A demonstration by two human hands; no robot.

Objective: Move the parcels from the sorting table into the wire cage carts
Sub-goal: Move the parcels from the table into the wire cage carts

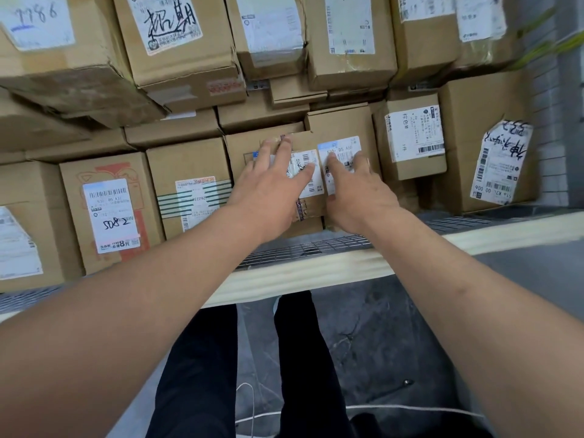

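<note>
nearest the camera, your legs in dark trousers [196, 371] stand on a grey floor [395, 339], with a thin white cord [395, 407] lying across it. beyond them runs a pale front rail [316, 273], and behind the rail a wire mesh shelf [309, 248] carries the load.

both your forearms reach over the rail. your left hand [271, 194] lies flat, fingers straight and spread, pressing on the face of a small parcel [303, 172] and covering part of its white label [311, 173]. your right hand [357, 191] lies just beside it, fingers extended, fingertips touching the neighbouring parcel's label [339, 153]. neither hand curls round anything. the two parcels stand side by side and touching on the mesh, set among the stack.

to the left stand a box with green stripes [189, 184] and a box with an orange print [104, 210] marked by hand on its label. to the right stand a narrow box [410, 137] and a larger box [486, 143] with a torn, tilted label. farther back, a higher row of cardboard boxes [183, 42] fills the view, several with handwritten labels.
</note>
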